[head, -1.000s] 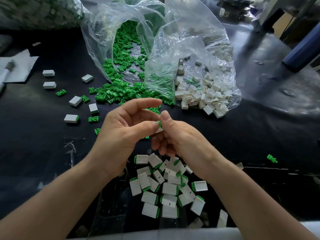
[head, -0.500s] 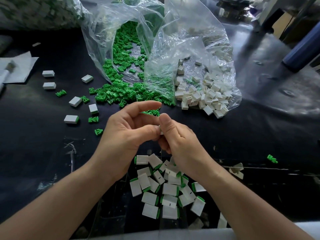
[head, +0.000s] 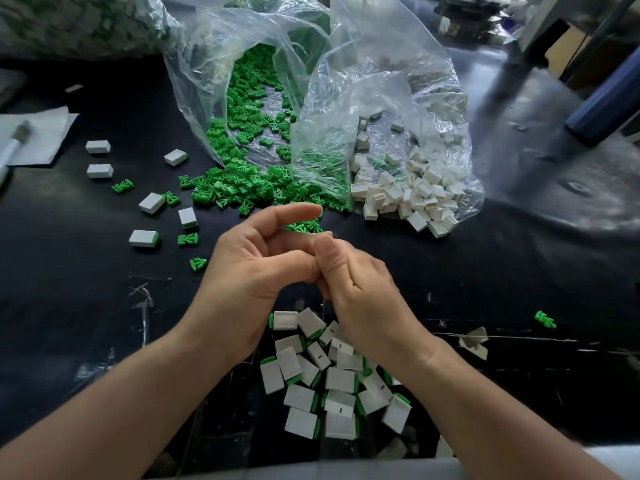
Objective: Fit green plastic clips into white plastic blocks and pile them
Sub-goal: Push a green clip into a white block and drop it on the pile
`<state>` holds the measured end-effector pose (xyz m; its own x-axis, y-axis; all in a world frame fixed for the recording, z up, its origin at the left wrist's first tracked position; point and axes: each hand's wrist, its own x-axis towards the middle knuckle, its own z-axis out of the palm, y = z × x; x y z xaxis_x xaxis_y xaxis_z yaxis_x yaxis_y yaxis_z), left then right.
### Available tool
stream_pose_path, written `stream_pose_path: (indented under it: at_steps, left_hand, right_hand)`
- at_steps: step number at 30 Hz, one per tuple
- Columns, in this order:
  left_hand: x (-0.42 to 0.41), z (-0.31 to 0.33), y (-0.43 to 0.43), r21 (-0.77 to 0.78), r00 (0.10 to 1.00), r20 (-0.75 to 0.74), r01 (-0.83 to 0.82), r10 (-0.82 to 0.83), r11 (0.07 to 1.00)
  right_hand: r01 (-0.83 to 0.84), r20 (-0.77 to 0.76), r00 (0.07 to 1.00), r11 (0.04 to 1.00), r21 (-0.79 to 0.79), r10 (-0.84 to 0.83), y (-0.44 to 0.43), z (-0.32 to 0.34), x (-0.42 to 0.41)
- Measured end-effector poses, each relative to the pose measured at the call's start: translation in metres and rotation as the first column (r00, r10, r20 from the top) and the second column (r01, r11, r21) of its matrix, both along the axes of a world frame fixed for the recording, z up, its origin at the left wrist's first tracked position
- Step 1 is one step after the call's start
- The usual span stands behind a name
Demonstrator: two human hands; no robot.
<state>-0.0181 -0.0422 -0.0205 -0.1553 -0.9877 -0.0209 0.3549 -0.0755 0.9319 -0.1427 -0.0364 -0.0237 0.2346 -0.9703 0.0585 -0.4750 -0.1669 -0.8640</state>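
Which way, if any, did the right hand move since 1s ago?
Yes: right hand drifted slightly left, away from the green clip, uncovering a white piece.

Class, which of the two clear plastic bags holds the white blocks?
The right bag; white blocks spill from its mouth, whereas the left bag spills green clips.

Black table (head: 519, 258), top scuffed.
- Far centre: a clear bag (head: 207, 81) lay on its side, green clips (head: 249, 188) spilling from its mouth.
- Touching it on the right: a second bag (head: 398, 81), white blocks (head: 408, 199) heaped at its opening.
- Near centre: a pile of fitted blocks (head: 339, 382).
- Left: loose blocks (head: 98, 146) lay scattered.
- Far left: a paper sheet (head: 45, 133).
- Right: one stray clip (head: 545, 319).
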Motion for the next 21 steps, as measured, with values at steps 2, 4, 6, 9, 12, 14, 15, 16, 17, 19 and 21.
stream_pose_path:
  at_steps: [2,4,6,9,12,14,15,16,17,19,21]
  left_hand:
    - [0.000,0.001,0.001,0.005,1.000,-0.006,0.006,-0.006,1.000]
    - [0.000,0.002,0.001,0.008,1.000,-0.016,0.014,-0.014,1.000]
    - [0.000,0.003,0.002,0.008,0.999,-0.023,0.023,-0.023,1.000]
    - [0.000,0.003,0.002,0.013,0.999,-0.031,0.034,-0.034,0.999]
    - [0.002,0.002,0.001,0.009,1.000,0.007,0.027,-0.027,1.000]
    - [0.003,0.002,0.000,-0.008,0.999,0.038,0.011,-0.010,1.000]
    - [0.004,0.002,0.000,-0.017,0.998,0.056,-0.001,0.002,1.000]
    - [0.004,0.002,0.000,-0.024,0.997,0.072,-0.010,0.011,1.000]
    - [0.004,0.003,0.000,-0.029,0.997,0.081,-0.011,0.013,1.000]
    - [0.004,0.004,0.003,-0.051,0.994,0.111,0.027,-0.021,0.998]
    - [0.003,0.005,0.007,-0.079,0.978,0.184,0.118,-0.102,0.990]
  right_hand:
    - [0.004,0.037,0.999,1.000,0.019,-0.004,-0.001,-0.001,0.000]
    - [-0.001,0.084,0.996,0.999,0.043,-0.002,-0.001,-0.002,-0.001]
    - [-0.011,0.104,0.995,0.999,0.046,0.006,-0.002,-0.002,-0.002]
    - [-0.008,0.114,0.994,0.999,0.037,0.004,-0.003,-0.003,-0.004]
    - [0.004,0.068,0.998,0.999,0.052,-0.007,-0.005,-0.001,-0.006]
    - [0.028,0.028,0.999,0.999,0.036,-0.029,-0.007,0.003,-0.009]
    - [0.054,0.002,0.999,0.999,0.010,-0.054,-0.008,0.005,-0.012]
    - [0.087,-0.032,0.996,0.996,-0.027,-0.088,-0.011,0.007,-0.015]
    - [0.123,-0.072,0.989,0.990,-0.069,-0.128,-0.014,0.008,-0.019]
    - [0.196,-0.165,0.962,0.971,-0.138,-0.217,-0.022,0.007,-0.029]
    - [0.262,-0.243,0.921,0.945,-0.197,-0.306,-0.032,0.003,-0.040]
